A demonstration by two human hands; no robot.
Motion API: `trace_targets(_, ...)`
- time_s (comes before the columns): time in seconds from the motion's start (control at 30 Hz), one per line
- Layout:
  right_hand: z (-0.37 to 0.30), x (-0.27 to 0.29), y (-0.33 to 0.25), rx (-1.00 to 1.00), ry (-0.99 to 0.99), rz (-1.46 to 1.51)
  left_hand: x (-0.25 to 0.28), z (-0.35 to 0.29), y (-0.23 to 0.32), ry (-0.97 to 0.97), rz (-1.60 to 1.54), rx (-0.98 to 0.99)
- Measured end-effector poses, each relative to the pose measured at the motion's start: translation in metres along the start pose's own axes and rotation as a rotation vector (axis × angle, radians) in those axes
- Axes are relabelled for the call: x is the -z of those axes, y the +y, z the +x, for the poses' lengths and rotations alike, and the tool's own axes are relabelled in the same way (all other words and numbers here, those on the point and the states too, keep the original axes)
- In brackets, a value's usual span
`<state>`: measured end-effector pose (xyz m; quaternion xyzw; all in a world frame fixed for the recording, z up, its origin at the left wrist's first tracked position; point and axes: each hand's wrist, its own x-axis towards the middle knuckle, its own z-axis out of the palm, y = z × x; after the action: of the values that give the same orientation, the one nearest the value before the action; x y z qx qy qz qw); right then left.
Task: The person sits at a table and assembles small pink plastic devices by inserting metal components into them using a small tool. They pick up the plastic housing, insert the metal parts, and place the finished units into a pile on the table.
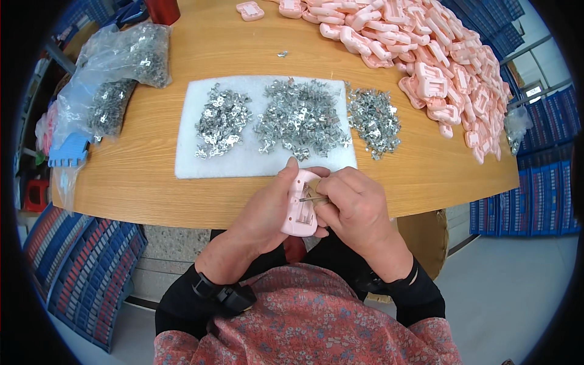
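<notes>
In front of my body, just off the table's near edge, my left hand (263, 210) is closed round a pale pink plastic casing (296, 226). An oblong recess runs down the casing's middle, with small holes beside it. My right hand (358, 201) pinches a thin metal tool (311, 199), its tip inside that recess; the fingers hide most of the tool, so its exact kind is unclear. Beyond my hands lies a white foam sheet (187, 164), bearing two heaps of small bent metal clips (302, 115). A third clip heap (374, 121) spreads on its right.
A large mound of pink casings (432, 82) covers the table's far right. Clear bags of metal pieces (143, 55) sit at the left, near a blue ridged piece (68, 150). One loose clip (282, 54) lies beyond the sheet. Blue racks (91, 261) stand around the wooden table (146, 188).
</notes>
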<state>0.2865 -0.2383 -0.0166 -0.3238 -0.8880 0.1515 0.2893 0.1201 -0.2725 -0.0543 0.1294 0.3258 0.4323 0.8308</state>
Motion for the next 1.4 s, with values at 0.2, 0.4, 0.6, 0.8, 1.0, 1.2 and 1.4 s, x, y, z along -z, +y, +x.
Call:
trace_targets(0.2,-0.003,0.001,0.002,-0.189,-0.051,0.116,0.009,0.002,-0.002,-0.025,-0.043,0.069)
trace_targets(0.4,0.000,-0.002,0.004,-0.045,-0.048,0.095,0.013,0.002,-0.003,-0.071,-0.124,0.087)
trace_targets(0.6,-0.001,0.004,0.003,-0.231,-0.051,0.169,0.006,-0.002,0.000,-0.052,-0.097,0.079)
trace_targets(0.8,0.002,0.004,-0.003,-0.168,-0.100,0.113,-0.001,-0.003,-0.002,0.002,-0.031,0.063)
trace_targets(1.0,-0.001,0.004,0.005,-0.240,-0.076,0.311,0.007,-0.003,-0.003,-0.062,-0.068,0.075)
trace_targets(1.2,-0.003,0.002,0.012,-0.212,-0.066,0.354,0.000,-0.007,0.000,-0.045,-0.097,0.122)
trace_targets(1.4,-0.003,0.004,0.011,-0.227,-0.091,0.355,-0.003,-0.008,0.000,-0.050,-0.123,0.130)
